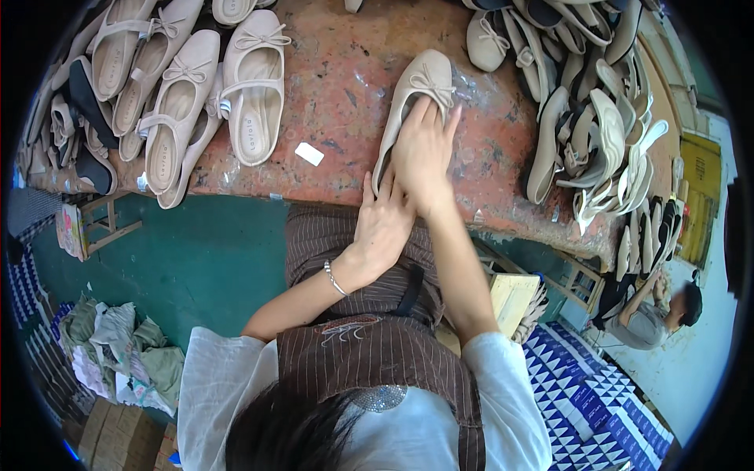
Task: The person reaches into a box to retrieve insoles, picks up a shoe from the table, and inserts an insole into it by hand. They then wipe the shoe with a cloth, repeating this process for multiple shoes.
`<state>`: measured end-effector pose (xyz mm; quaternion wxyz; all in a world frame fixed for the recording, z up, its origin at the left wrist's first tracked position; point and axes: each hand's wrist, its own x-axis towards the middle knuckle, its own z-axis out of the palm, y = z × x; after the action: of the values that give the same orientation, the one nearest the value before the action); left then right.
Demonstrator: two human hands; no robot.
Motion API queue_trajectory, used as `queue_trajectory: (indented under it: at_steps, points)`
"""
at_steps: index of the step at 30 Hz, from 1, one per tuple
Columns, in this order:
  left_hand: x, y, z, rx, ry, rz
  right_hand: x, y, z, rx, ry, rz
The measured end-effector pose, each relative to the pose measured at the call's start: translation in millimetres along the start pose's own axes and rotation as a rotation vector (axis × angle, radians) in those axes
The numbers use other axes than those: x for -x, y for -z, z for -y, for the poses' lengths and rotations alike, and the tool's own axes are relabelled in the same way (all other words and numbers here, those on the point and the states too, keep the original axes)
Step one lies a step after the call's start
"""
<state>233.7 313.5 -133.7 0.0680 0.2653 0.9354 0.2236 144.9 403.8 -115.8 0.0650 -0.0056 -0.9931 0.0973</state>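
Note:
On the worn red tabletop lies a beige ballet flat (397, 92) with a bow, its toe pointing away from me. My right hand (424, 153) reaches down into it, fingers stretched toward the toe with their tips hidden under the bow; one finger lies outside along the right edge. At the heel end, my left hand (382, 224) grips the back of the shoe, its fingertips partly hidden behind my right hand. A small white label (309, 154) lies on the table to the left of the shoe.
Beige strapped shoes with bows (255, 98) stand in a group on the left. A heap of shoes and pale shoe parts (601, 129) covers the right side. Cloth bundles (126, 349) lie on the green floor at left; blue-and-white boxes (589, 400) and another person (656, 314) are at right.

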Motion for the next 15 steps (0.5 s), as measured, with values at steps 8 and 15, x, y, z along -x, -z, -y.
queue_trajectory:
  at_steps: [8, 15]
  points:
    - [0.9, -0.3, 0.6, -0.053, -0.008, -0.078, -12.2, 0.6, -0.8, -0.016, 0.022, -0.033]
    - [-6.3, 4.4, 3.8, 0.01, -0.028, -0.058, -30.3, -27.3, -12.7, 0.117, 0.019, 0.244]
